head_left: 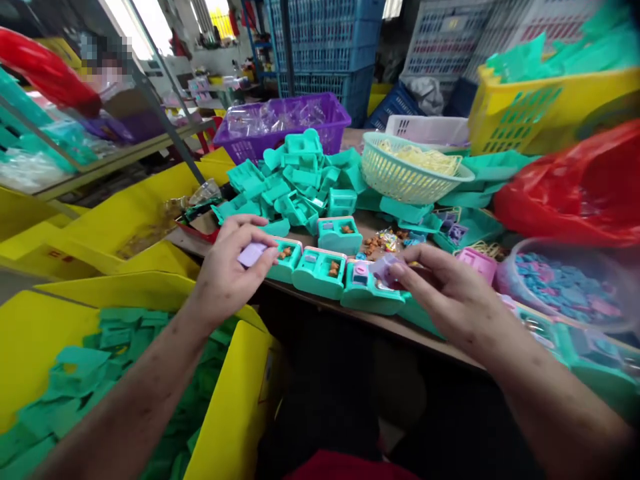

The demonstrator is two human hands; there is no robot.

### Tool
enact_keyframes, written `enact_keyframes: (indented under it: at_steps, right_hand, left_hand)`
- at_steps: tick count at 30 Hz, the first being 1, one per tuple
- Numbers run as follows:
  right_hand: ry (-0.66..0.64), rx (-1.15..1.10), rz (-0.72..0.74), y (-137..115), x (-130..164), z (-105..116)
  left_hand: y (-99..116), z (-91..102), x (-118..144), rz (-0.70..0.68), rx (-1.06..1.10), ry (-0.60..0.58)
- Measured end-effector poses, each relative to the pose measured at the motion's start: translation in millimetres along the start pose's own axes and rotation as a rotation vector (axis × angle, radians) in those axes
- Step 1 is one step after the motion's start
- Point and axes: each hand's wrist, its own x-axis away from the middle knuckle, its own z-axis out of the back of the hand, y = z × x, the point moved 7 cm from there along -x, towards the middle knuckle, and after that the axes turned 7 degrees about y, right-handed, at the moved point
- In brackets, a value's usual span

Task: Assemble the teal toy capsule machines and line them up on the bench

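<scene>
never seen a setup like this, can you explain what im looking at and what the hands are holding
There is no machine here: these are a person's own bare hands. The single picture comes from a camera worn on that person's head, looking forward and down.

The left hand holds a small, flat-looking lilac plastic piece. The right hand pinches a blurred, translucent-looking purple piece over a row of open teal plastic boxes.

The row runs along the near edge of a brown table. Behind it are a heap of loose teal plastic parts and a pale green oval basket of yellowish strands. At lower left stands a yellow bin of green parts.
</scene>
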Motion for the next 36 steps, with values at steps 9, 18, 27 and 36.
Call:
enact_keyframes:
  at_steps: [9, 18, 27, 36]
  right_hand:
    - [-0.462, 0.343, 0.072, -4.7, -103.4, -108.4]
    - [-0.696, 0.352, -0.132, 35.6, -129.7, -137.1]
    - [-0.779, 0.401, -0.116, 29.3, -136.9, -138.3]
    - [-0.782, 0.702, 0.077, 14.9, -145.4, -138.8]
  left_hand:
    - [-20.0, -44.7, -31.3, -0.112, 0.095, -0.459]
    - [-55.6, -78.9, -25.4, -0.067, 0.083, -0.589]
    - [-53.6, -83.1, -29.8, -0.128, 0.057, -0.668]
    - [-55.7, -90.2, -29.7, -0.129, 0.022, -0.735]
